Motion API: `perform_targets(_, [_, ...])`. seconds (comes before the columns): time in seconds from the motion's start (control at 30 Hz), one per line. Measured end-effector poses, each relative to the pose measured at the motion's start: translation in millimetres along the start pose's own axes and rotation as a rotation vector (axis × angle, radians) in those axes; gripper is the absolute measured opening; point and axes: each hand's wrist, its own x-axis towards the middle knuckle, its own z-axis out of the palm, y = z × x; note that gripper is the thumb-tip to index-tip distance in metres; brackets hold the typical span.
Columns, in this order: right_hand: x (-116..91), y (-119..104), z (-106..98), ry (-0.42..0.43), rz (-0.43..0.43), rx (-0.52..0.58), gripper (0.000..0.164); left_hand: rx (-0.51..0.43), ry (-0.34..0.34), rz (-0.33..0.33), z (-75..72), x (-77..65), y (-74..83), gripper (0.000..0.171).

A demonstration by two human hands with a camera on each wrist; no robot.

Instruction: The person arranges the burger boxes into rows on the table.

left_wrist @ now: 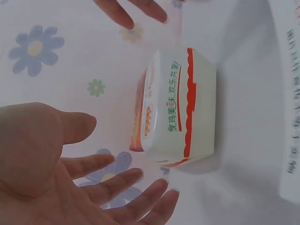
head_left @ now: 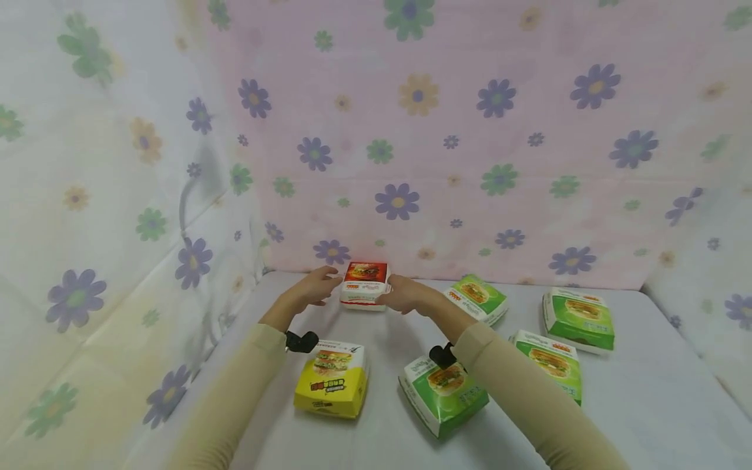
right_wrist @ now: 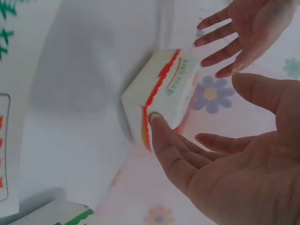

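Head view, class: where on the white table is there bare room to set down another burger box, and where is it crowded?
Bare patches: the near right corner of the white table, the gap between the yellow cardboard burger box and the nearest green cardboard burger box, and the left edge. Crowded: the right half, with four green boxes, and the back, where both hands flank the red-topped white burger box.

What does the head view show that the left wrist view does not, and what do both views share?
Only the head view shows the whole table, the yellow box, four green boxes such as the nearest green box, and the picture on the red-topped box's lid. Only the left wrist view shows the left hand's open palm close up and the green print on the box's white side. Both show the red-topped box between the two hands, left hand and right hand, with fingers spread, before the flowered cloth.
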Motion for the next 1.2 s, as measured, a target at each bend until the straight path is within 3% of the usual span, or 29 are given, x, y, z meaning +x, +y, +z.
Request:
perform_targets(0.23, [-21.5,-6.6,3.5,-0.046,-0.054,-0.022,0.068,0.067,-0.021,0.065,-2.7,-30.5,0.0,0.055])
perform_targets(0.57, [-51.4,1.9,22.0,-0.075,-0.106,-0.004,0.067,0.142,-0.034,0.106,2.8,-63.0,-20.4,0.055])
perform_targets(0.8, [-63.2,8.1,45.8,-0.06,-0.155,-0.045,0.065,0.145,-0.122,0.111,0.5,-84.4,-39.3,0.06])
perform_targets(1.0, [-62.9,7.6,61.4,-0.047,-0.175,-0.124,0.065,0.141,-0.198,0.128,0.3,-93.7,-53.0,0.065])
perform_targets(1.2, [-60.0,6.6,74.3,-0.041,-0.163,-0.217,0.067,0.154,-0.25,0.1,3.8,-94.9,-63.9,0.069])
